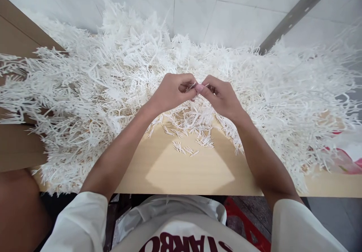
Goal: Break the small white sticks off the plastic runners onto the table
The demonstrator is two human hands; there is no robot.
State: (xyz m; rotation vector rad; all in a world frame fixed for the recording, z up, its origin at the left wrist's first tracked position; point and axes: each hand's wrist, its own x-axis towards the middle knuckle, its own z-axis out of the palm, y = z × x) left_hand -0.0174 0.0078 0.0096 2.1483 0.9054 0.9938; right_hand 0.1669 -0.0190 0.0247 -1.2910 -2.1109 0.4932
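My left hand (pixel 177 89) and my right hand (pixel 219 93) meet at the fingertips above the middle of the table. Both are closed in a pinch, and thin white pieces show between the fingers of each. Around and behind them spreads a big heap of white branching plastic pieces (pixel 124 59). Below my hands, small loose white sticks (pixel 205 140) lie scattered on the pale wooden tabletop (pixel 186 172).
Cardboard boxes (pixel 19 146) stand at the left, by a person's bare skin (pixel 17 206) at the lower left. A metal post (pixel 296 14) leans in the upper right before a tiled wall (pixel 237 18). A pink and clear bag (pixel 343 161) lies at the right.
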